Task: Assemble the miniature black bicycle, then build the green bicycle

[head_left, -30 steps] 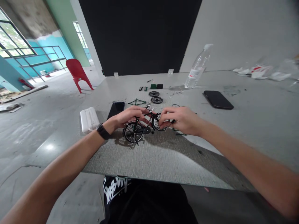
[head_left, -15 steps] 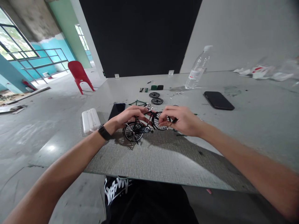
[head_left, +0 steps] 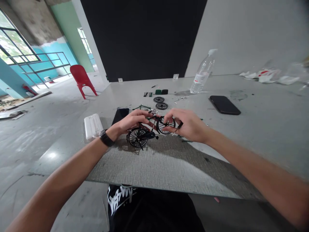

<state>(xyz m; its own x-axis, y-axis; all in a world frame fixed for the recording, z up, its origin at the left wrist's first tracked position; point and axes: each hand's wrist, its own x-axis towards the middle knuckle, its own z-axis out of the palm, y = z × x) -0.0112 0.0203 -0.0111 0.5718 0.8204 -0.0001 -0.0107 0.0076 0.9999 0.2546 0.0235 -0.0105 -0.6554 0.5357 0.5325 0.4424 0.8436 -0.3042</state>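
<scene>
A small black model bicycle (head_left: 151, 135) is held just above the table's near part, its front wheel (head_left: 169, 125) toward the right and slightly raised. My left hand (head_left: 135, 118) is closed around the frame from behind, near the saddle; some of its fingers are hidden behind the bike. At the front wheel, my right hand (head_left: 187, 124) has its thumb and index finger by the hub. Tucked in the curled fingers of that hand is a small screwdriver (head_left: 180, 125), with a black handle and a thin metal shaft.
Beyond my hands lie a green bicycle frame (head_left: 142, 107), two loose wheels (head_left: 161, 105), and small green and black parts (head_left: 158, 92). A clear bottle (head_left: 203, 74) stands behind. Phones (head_left: 225, 104) (head_left: 120, 115) lie at both sides, with a white power bank (head_left: 93, 125) at left.
My right index finger has lifted and spread from the thumb at the front wheel's hub. The bicycle and my left hand stay nearly in place.
</scene>
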